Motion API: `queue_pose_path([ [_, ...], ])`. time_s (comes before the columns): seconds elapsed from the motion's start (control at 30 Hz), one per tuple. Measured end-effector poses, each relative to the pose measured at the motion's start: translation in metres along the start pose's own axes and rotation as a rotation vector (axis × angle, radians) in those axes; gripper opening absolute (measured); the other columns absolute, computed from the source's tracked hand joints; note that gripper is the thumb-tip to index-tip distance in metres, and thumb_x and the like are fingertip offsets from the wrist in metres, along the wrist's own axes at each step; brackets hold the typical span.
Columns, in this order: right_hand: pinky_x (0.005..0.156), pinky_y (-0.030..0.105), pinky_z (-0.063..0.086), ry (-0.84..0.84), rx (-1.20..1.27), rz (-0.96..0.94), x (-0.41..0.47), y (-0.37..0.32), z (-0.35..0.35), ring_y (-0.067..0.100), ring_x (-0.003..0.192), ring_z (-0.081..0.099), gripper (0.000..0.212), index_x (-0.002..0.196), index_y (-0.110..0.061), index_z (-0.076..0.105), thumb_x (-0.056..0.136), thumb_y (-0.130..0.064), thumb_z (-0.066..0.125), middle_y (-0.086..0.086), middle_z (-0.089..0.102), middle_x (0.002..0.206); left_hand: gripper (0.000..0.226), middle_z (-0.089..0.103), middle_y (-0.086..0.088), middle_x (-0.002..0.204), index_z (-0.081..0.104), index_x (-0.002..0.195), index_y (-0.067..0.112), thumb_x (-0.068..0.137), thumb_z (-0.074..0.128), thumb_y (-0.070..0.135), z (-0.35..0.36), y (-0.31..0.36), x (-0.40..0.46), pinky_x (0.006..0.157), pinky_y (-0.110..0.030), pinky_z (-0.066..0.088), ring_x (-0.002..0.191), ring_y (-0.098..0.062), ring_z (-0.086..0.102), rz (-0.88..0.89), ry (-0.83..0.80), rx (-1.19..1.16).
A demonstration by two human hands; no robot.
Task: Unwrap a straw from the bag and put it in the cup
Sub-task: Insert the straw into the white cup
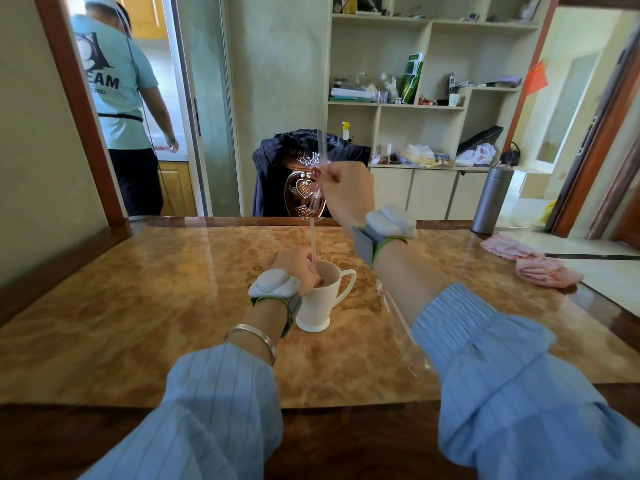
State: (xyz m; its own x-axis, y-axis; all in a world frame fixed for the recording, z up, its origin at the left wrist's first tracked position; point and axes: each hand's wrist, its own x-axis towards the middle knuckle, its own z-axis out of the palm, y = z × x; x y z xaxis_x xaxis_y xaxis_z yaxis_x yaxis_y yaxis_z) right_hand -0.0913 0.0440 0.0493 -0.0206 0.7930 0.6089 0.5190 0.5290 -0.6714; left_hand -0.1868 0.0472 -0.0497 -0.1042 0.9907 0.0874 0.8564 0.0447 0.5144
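Observation:
A white mug with a handle stands in the middle of the table. A pale pink straw rises upright from the mug's rim, its lower end pinched by my left hand, which rests against the mug. My right hand is raised above the mug and grips the clear plastic wrapper, which still covers the straw's upper end and sticks up past my fingers. A clear plastic bag lies flat on the table under my right forearm.
The table has a glossy marbled top. A pink cloth lies at its right edge, a grey flask at the far right corner. A chair with a dark jacket stands behind. A person stands in the left doorway.

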Motion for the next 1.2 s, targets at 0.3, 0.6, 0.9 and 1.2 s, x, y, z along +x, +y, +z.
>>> queue_pose_path([
  [0.3,0.07,0.029,0.049,-0.042,-0.088,0.048,-0.008,0.01,-0.01,0.02,0.067,0.061,0.033,0.065,-0.013,0.063,0.092,-0.013,0.044,0.0,0.062,0.062,0.045,0.062,-0.01,0.122,0.055,0.121,0.011,0.082,0.067,0.029,-0.005,0.006,-0.01,0.098,-0.039,0.045,0.112,-0.028,0.058,-0.012,0.092,-0.03],
  [0.6,0.079,0.03,0.052,-0.047,-0.107,0.085,-0.025,0.023,-0.032,0.024,0.08,0.068,0.026,0.094,-0.012,0.074,0.092,-0.014,0.047,0.007,0.071,0.08,0.087,0.055,-0.018,0.133,0.023,0.144,-0.003,0.08,0.07,0.033,-0.029,0.02,-0.031,0.101,-0.044,0.044,0.119,-0.036,0.054,-0.054,0.25,-0.128],
  [0.9,0.079,0.044,0.055,-0.081,-0.128,0.128,-0.051,0.024,-0.053,0.033,0.072,0.063,0.035,0.07,0.001,0.065,0.092,-0.019,0.047,0.021,0.071,0.079,0.086,0.004,-0.02,0.159,0.033,0.143,0.011,0.075,0.07,0.048,-0.037,0.038,-0.05,0.117,-0.053,0.011,0.147,-0.037,0.009,-0.114,0.385,-0.013],
  [1.2,0.065,0.035,0.051,-0.087,-0.203,0.17,-0.084,0.029,-0.087,0.031,0.075,0.065,0.03,0.083,-0.004,0.072,0.092,-0.02,0.049,0.017,0.073,0.082,0.034,0.064,-0.01,0.115,0.066,0.104,0.02,0.091,0.044,0.041,-0.046,0.087,-0.089,0.093,-0.032,0.038,0.119,-0.029,0.054,0.046,0.392,-0.7],
])
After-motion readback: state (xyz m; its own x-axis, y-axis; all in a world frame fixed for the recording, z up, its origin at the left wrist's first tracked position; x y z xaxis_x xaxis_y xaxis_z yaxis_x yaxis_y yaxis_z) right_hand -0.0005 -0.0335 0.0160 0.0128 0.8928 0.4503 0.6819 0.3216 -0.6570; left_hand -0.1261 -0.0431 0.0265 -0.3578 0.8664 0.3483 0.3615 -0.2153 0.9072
